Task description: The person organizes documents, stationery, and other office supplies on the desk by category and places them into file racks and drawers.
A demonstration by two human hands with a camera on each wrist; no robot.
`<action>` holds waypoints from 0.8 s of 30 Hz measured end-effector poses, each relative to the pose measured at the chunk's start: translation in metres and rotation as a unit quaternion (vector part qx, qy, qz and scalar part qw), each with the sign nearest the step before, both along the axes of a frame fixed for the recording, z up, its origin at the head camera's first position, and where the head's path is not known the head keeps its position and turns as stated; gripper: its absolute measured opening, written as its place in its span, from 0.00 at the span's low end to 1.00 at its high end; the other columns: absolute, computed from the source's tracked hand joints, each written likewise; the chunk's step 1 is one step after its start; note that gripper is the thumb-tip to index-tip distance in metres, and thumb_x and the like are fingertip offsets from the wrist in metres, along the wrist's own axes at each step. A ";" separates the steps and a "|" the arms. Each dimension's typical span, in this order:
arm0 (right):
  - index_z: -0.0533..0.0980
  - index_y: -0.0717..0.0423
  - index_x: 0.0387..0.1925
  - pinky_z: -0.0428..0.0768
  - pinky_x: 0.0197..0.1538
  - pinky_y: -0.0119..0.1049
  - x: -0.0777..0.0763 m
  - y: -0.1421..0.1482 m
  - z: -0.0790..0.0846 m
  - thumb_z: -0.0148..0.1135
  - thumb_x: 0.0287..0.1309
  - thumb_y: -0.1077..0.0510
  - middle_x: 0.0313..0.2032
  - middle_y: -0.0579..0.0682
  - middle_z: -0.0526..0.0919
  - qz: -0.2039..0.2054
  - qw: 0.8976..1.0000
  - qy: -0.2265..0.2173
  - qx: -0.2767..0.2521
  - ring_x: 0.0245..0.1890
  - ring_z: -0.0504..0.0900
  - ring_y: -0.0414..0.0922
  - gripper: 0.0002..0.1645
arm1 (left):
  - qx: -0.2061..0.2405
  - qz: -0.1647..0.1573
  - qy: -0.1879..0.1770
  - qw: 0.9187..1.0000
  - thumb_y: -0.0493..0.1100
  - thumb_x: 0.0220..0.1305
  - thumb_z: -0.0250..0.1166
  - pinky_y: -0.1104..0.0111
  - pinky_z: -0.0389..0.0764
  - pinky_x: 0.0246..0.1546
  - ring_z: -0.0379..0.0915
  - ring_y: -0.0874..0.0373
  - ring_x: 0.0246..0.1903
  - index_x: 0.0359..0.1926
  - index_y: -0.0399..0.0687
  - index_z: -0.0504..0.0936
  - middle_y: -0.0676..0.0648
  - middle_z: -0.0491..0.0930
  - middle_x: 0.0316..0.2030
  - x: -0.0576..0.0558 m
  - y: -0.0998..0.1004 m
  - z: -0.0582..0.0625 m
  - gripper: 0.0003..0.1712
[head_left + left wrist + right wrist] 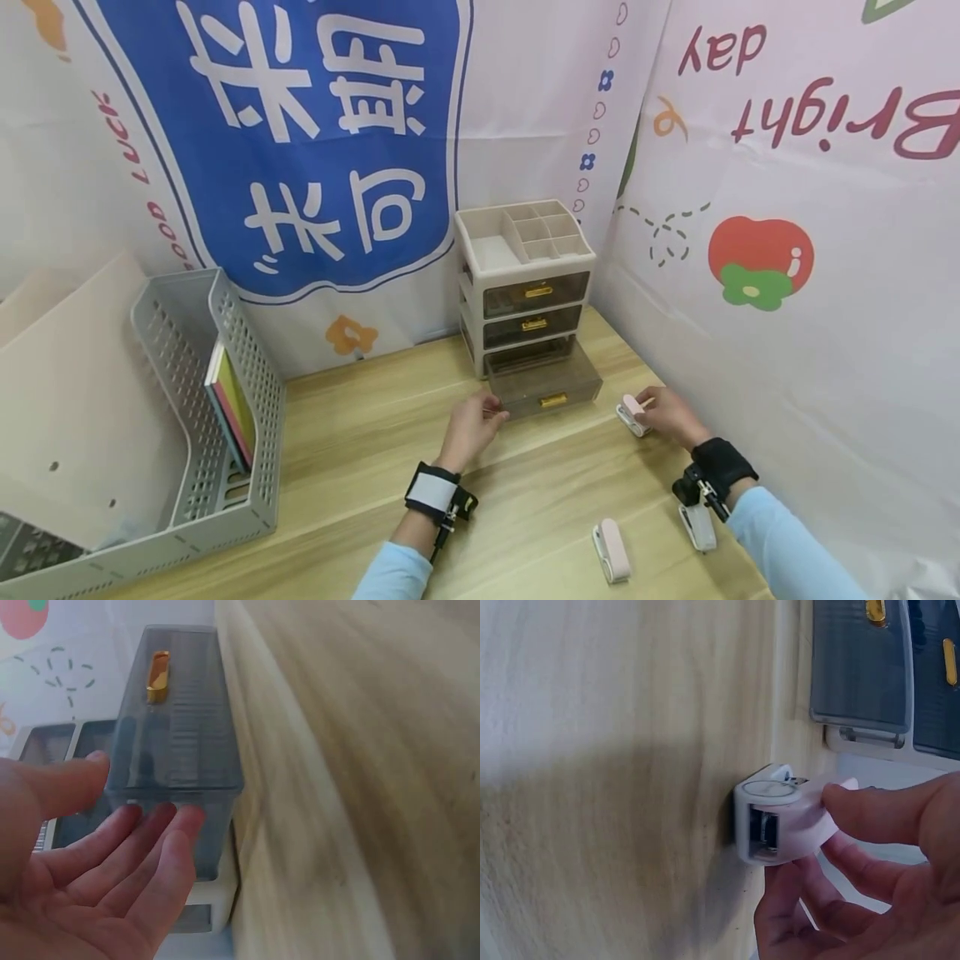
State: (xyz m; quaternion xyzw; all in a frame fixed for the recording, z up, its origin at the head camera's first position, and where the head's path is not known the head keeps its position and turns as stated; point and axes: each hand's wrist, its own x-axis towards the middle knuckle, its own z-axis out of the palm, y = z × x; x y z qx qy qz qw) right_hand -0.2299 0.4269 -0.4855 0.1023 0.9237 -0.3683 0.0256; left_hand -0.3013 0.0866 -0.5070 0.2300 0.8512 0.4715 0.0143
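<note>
A small cabinet [525, 292] has its bottom drawer [543, 379] pulled out; the drawer is smoky and see-through, with a gold handle. At the drawer's left front corner is my left hand [471, 429], its fingers loosely extended against the side in the left wrist view, the thumb near the upper edge. My right hand [671, 415] pinches a small pink and white stapler [784, 817] between thumb and fingers, just right of the drawer. Another pink and white stapler [612, 550] lies nearer the front. Partly behind the right wrist strap lies a white stapler [699, 527].
A grey perforated file rack [262, 500] with folders and thin booklets stands at the left. Above the cabinet's two shut drawers is a compartmented top tray [491, 254]. Printed cloth walls [787, 350] border the wooden table [360, 467] at back and right.
</note>
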 end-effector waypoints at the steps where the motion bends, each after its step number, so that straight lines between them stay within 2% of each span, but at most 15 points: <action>1: 0.73 0.76 0.47 0.77 0.33 0.32 0.000 0.001 -0.001 0.65 0.53 0.67 0.38 0.67 0.83 -0.003 1.000 -0.002 -0.003 0.35 0.81 0.49 0.21 | -0.001 0.004 0.006 1.000 0.38 0.64 0.68 0.63 0.86 0.40 0.85 0.48 0.40 0.44 0.35 0.82 0.39 0.86 0.39 0.000 0.001 -0.001 0.11; 6: 0.74 0.77 0.46 0.77 0.32 0.33 -0.001 0.003 -0.002 0.64 0.55 0.66 0.36 0.65 0.83 0.005 1.000 -0.011 -0.017 0.32 0.80 0.45 0.19 | 0.005 0.016 0.020 1.000 0.36 0.64 0.67 0.65 0.85 0.39 0.85 0.50 0.38 0.39 0.36 0.83 0.40 0.87 0.37 0.001 0.002 -0.004 0.06; 9: 0.76 0.75 0.43 0.76 0.32 0.32 -0.002 0.002 0.000 0.65 0.56 0.65 0.36 0.61 0.82 0.006 1.000 -0.024 -0.014 0.32 0.78 0.43 0.16 | 0.010 0.020 0.027 0.999 0.35 0.64 0.68 0.67 0.85 0.37 0.85 0.50 0.37 0.38 0.36 0.83 0.40 0.86 0.35 0.000 0.002 -0.004 0.05; 14: 0.74 0.70 0.38 0.76 0.29 0.32 -0.002 0.000 0.000 0.64 0.58 0.65 0.31 0.53 0.78 0.000 0.997 -0.053 -0.047 0.29 0.76 0.42 0.11 | 0.005 0.026 0.033 0.999 0.35 0.63 0.68 0.69 0.84 0.35 0.84 0.52 0.34 0.37 0.36 0.83 0.41 0.86 0.33 -0.001 0.002 -0.004 0.04; 19: 0.71 0.67 0.35 0.75 0.27 0.32 -0.002 -0.001 -0.003 0.67 0.55 0.66 0.25 0.49 0.77 -0.007 0.997 -0.039 -0.061 0.24 0.76 0.40 0.12 | -0.001 0.030 0.038 0.999 0.35 0.63 0.68 0.69 0.84 0.34 0.84 0.54 0.33 0.36 0.37 0.83 0.42 0.86 0.33 -0.004 0.004 -0.005 0.04; 21: 0.69 0.68 0.37 0.77 0.29 0.33 -0.002 -0.001 -0.005 0.67 0.54 0.67 0.27 0.53 0.78 -0.007 0.997 -0.031 -0.065 0.25 0.77 0.41 0.15 | -0.005 0.030 0.039 0.999 0.35 0.63 0.68 0.70 0.83 0.33 0.84 0.54 0.33 0.36 0.37 0.83 0.43 0.86 0.32 -0.005 0.004 -0.005 0.04; 24: 0.65 0.73 0.49 0.79 0.33 0.35 -0.001 -0.002 -0.002 0.66 0.56 0.68 0.34 0.60 0.80 -0.014 0.996 -0.030 -0.088 0.29 0.79 0.42 0.24 | -0.015 0.026 0.043 0.999 0.35 0.63 0.68 0.71 0.82 0.32 0.83 0.56 0.31 0.35 0.38 0.83 0.43 0.86 0.31 -0.006 0.005 -0.006 0.03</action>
